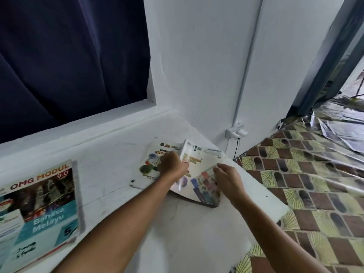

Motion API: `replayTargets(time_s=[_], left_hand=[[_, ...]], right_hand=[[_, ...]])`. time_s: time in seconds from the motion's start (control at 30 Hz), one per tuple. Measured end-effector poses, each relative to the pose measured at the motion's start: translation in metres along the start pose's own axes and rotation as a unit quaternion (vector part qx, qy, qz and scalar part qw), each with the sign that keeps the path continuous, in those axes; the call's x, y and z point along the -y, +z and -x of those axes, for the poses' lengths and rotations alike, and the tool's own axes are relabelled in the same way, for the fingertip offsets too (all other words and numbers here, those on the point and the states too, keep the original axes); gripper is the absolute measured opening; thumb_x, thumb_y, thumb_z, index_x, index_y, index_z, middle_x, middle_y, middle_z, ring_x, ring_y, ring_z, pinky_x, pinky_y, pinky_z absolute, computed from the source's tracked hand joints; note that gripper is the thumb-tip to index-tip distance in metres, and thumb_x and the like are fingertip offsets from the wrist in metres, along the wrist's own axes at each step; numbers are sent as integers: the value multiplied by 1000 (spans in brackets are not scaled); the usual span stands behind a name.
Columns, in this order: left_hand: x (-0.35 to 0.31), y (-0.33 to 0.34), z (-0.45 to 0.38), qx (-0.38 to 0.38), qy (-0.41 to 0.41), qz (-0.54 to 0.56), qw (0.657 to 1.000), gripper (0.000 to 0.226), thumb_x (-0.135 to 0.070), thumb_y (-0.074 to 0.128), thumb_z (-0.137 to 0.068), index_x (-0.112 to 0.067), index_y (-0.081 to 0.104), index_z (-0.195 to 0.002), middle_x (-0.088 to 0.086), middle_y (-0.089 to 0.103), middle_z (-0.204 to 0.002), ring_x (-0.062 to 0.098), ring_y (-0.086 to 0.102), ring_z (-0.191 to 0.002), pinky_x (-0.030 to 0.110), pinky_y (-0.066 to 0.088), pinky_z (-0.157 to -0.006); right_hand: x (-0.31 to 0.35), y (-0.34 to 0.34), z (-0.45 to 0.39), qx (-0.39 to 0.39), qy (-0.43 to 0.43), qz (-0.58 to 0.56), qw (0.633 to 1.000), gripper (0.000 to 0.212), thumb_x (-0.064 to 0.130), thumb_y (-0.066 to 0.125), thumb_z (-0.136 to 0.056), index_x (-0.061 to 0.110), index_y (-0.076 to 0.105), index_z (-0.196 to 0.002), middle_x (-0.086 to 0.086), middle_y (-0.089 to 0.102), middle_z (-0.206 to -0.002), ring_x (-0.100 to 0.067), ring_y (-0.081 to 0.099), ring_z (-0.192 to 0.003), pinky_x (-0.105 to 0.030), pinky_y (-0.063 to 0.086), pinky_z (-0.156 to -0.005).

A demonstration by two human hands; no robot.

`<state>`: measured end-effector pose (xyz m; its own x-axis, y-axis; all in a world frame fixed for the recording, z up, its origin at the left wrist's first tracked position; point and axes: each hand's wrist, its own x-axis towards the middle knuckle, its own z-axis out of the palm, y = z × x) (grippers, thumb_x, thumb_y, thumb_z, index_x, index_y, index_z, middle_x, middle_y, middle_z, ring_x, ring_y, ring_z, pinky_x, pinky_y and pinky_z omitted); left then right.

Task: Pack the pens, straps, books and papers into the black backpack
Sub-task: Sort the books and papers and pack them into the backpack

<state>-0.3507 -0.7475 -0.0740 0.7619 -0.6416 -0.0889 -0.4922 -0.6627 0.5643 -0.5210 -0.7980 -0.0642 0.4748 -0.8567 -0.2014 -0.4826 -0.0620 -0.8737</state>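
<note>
On a white ledge (110, 154) two thin workbooks lie at the far right corner. My left hand (172, 163) grips the left edge of the upper, tilted white book (199, 174), its fingers curled over that edge. My right hand (226, 177) presses on the same book's right side, fingers bent on the cover. Under it lies a second white book (147, 166) with green pictures, partly covered by my left hand. A teal and red "OMG Modul Bahasa Melayu" book (39, 209) lies flat at the near left. The black backpack, pens and straps are out of view.
A dark blue curtain (69, 56) hangs behind the ledge. White walls meet at the corner, with a small white socket and cable (236, 133). To the right lies a patterned brown and yellow floor (315, 184) with shiny plastic sheeting (334, 119).
</note>
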Motion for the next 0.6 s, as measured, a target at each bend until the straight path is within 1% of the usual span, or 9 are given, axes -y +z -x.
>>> replayTargets(time_s=[0.07,0.13,0.23,0.3,0.37,0.43,0.5,0.53,0.6], left_hand=[[-5,-8,0,6,-10,67,998,24,-24,78,-78,-10,72,-97,6,74,-98,21,69,-84,31,56,-73],[-15,-20,2,19,-29,161,986,13,-11,80,-75,-13,68,-81,8,74,-95,20,69,-75,33,58,-72],[-34,-49,9,30,-3,250,968,28,2,79,-74,-13,55,-73,11,67,-85,21,66,-67,35,60,-67],[-44,-73,16,29,62,227,972,30,0,80,-74,-13,53,-75,7,63,-79,19,63,-64,28,57,-58],[-51,-98,28,22,145,174,974,30,-3,82,-74,-14,54,-75,6,66,-82,19,65,-67,27,57,-55],[-51,-121,40,26,213,143,966,28,-3,83,-72,-13,57,-75,8,71,-89,20,68,-76,29,60,-61],[-39,-140,52,38,259,142,955,24,0,82,-72,-9,60,-74,8,71,-90,15,67,-77,25,57,-63],[-30,-147,57,47,278,137,950,21,1,81,-72,-7,62,-74,5,71,-90,12,67,-78,25,55,-66],[-8,-158,64,47,323,87,941,22,-2,82,-72,-11,63,-71,-3,71,-94,11,64,-95,27,54,-78]], right_hand=[[0,-5,-4,6,-3,-36,999,28,16,44,-100,1,68,-94,-9,67,-81,-23,63,-76,-37,50,-66],[-1,-12,-10,26,0,-76,997,28,14,45,-101,-1,67,-96,-6,62,-76,-19,58,-72,-31,46,-65],[4,-17,-20,79,50,-196,976,26,16,44,-102,-2,61,-109,-13,63,-87,-22,59,-79,-31,49,-70],[9,-21,-29,133,123,-329,927,36,29,43,-103,-2,56,-115,-20,64,-101,-29,61,-91,-39,52,-77],[14,-25,-39,201,189,-462,843,58,50,37,-100,-3,51,-119,-28,62,-117,-40,62,-106,-48,54,-82],[16,-26,-48,270,196,-567,753,82,66,32,-94,-8,46,-126,-36,55,-127,-49,57,-115,-53,56,-82],[22,-24,-50,322,171,-631,684,94,74,29,-90,-9,42,-132,-40,48,-133,-56,49,-122,-52,58,-78],[25,-21,-52,335,149,-644,672,95,74,29,-89,-8,42,-135,-38,48,-134,-56,46,-124,-51,59,-77],[34,-13,-53,371,105,-614,688,94,75,27,-88,0,39,-143,-29,52,-136,-48,52,-124,-51,57,-85]])
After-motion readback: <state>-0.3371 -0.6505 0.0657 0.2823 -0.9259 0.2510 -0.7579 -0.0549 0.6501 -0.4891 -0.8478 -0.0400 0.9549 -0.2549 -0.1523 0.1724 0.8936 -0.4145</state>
